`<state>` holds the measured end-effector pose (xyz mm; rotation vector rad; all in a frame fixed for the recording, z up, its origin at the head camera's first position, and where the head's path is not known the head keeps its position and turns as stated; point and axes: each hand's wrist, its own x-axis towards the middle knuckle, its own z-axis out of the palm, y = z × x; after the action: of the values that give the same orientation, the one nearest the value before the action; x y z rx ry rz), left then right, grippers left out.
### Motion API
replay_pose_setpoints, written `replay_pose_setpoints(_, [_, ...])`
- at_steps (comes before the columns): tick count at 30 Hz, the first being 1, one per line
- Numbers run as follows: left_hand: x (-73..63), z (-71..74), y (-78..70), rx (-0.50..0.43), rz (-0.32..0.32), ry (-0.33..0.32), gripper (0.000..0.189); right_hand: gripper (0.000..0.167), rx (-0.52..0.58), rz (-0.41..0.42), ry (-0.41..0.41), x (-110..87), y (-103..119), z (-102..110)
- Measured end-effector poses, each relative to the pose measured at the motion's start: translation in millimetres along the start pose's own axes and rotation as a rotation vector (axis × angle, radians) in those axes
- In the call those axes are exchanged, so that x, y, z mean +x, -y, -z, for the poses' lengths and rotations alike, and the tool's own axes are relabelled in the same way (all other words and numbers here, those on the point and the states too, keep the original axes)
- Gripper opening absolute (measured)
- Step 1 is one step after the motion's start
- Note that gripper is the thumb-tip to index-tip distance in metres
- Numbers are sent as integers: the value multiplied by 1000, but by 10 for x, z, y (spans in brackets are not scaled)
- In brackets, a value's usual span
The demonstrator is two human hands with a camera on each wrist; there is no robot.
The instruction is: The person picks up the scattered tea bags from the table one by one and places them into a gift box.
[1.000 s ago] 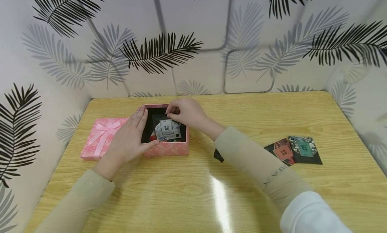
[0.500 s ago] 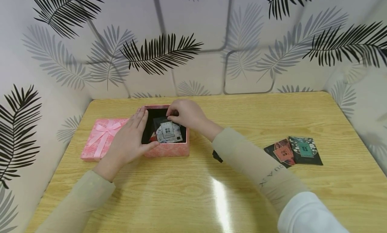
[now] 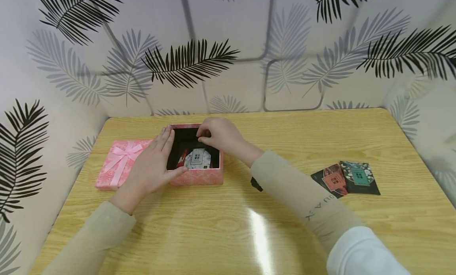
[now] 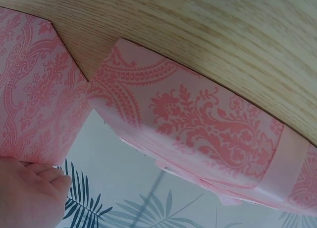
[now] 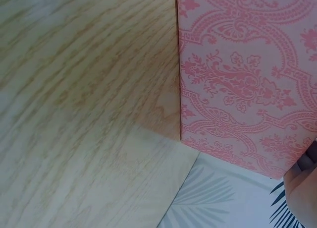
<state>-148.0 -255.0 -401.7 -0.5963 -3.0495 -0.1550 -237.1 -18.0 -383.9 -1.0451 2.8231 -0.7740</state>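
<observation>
A pink patterned gift box (image 3: 199,177) with a black inside stands uncovered at the table's back left. In it lies a black sachet (image 3: 197,159) with a pale floral print and a grey label. Something red (image 3: 181,157) shows beside it. My left hand (image 3: 151,160) rests along the box's left side, fingers straight and thumb at the front rim. My right hand (image 3: 219,134) is at the box's back right corner, fingers bent down inside; whether they pinch the sachet's dark top is hidden. Both wrist views show mostly the box's outer walls.
The pink lid (image 3: 119,164) with a ribbon bow lies left of the box, partly behind my left hand. A red-label sachet (image 3: 333,180) and a green-label sachet (image 3: 359,177) lie on the right. A black thing (image 3: 255,184) shows under my right sleeve.
The floral sachet has sunk lower into the box, its bottom edge now behind the front wall. My right hand has shifted very slightly right; the left hand stays put.
</observation>
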Motion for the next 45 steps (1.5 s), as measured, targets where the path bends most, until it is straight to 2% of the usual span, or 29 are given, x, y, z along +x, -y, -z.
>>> replay_pose_setpoints(6, [7,-3,0,-4,-9,-14,110,15,77,24,-21,-37,-29,36])
replay_pose_setpoints(15, [2,-17,14,-3,0,-9,110,18,206,3,-57,-138,-64,139])
replay_pose_setpoints(22, [5,-10,9,0,6,-2,111,18,249,34,-99,-262,-103,261])
replay_pose_setpoints(32, [19,-12,1,5,3,-3,111,17,243,44,-137,-569,-218,477])
replay_pose_setpoints(39, [26,-2,-4,7,-1,-10,110,17,222,49,-177,-856,-408,610])
replay_pose_setpoints(45, [9,4,-14,2,-2,-8,110,15,217,17,-210,-1045,-591,689])
